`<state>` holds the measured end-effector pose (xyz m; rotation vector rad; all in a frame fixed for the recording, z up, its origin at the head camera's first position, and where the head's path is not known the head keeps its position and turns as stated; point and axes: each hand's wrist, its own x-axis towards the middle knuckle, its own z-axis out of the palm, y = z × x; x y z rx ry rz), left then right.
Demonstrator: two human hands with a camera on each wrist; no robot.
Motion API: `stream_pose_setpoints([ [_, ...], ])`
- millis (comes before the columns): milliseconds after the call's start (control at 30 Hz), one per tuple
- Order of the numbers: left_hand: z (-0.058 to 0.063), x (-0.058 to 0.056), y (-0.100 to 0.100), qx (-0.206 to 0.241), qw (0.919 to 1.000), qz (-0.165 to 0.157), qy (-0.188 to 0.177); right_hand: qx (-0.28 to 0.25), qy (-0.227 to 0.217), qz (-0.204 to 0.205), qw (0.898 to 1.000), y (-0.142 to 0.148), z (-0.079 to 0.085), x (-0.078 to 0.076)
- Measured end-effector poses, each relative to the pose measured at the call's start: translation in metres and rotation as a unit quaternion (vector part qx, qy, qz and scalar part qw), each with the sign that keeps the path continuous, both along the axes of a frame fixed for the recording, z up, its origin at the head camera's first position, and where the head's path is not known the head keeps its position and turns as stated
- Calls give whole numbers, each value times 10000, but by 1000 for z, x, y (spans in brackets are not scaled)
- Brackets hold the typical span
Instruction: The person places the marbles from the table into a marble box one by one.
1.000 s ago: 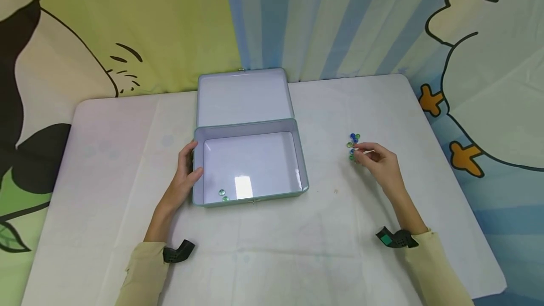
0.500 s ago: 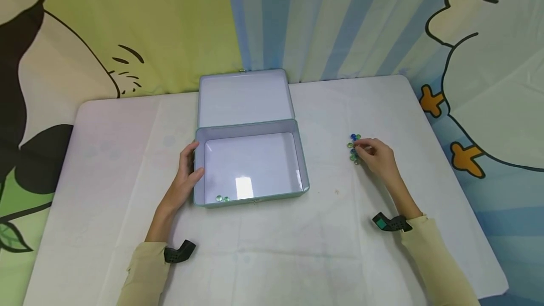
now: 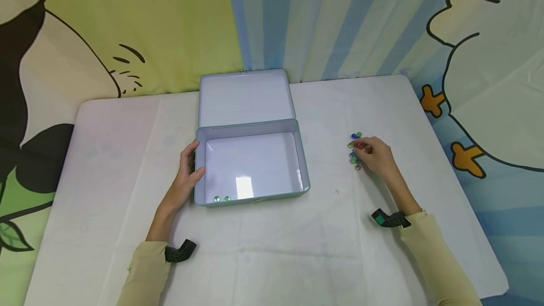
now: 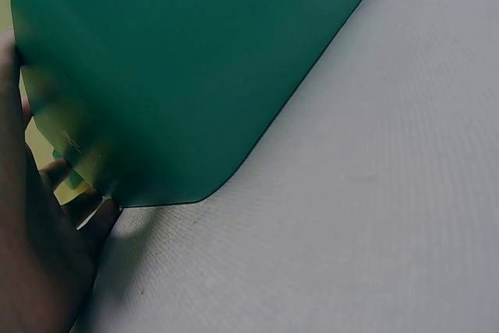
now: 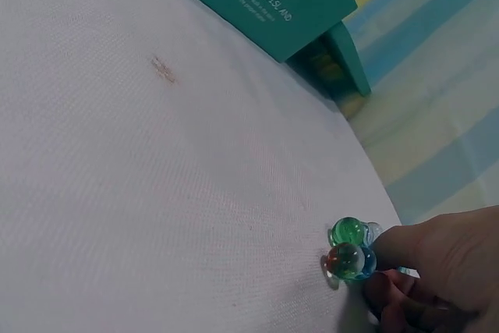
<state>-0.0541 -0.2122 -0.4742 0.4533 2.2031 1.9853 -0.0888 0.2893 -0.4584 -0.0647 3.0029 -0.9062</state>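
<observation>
the table spreads below the left hand and the right hand. the box sits on it just right of the left hand, its lid laid back beyond that hand's fingers. the left hand grips the box by its left wall, thumb at the rim and fingers against the outside — steadying it, i'd judge. the right hand is well apart from the box, fingers bent, thumb and forefinger close together; i cannot tell whether anything is pinched there. the loose marbles lie on the table at its fingertips, some just beyond them, some just nearer the person. two green marbles are in the box, right of the left thumb and nearer the person. the step looks like gathering marbles into the box — so the next move likely calls for a sure pinch on a single marble, a lift clear of its neighbours, then a carry leftward over the rim while the left hand holds the box.
</observation>
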Motion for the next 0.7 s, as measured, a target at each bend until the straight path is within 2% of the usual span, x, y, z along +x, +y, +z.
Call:
stream_pose_setpoints([
  [200,0,0,0,-30,10000,14,-29,63,28,52,10000,0,-2,1],
  [467,-1,0,1,18,10000,9,-48,-253,129,-306,9991,-3,10,15],
  [567,-2,0,0,20,10000,25,-19,-366,387,-193,9984,-5,19,20],
  [700,-2,0,0,-52,10000,36,-10,-550,776,243,9952,-13,34,27],
])
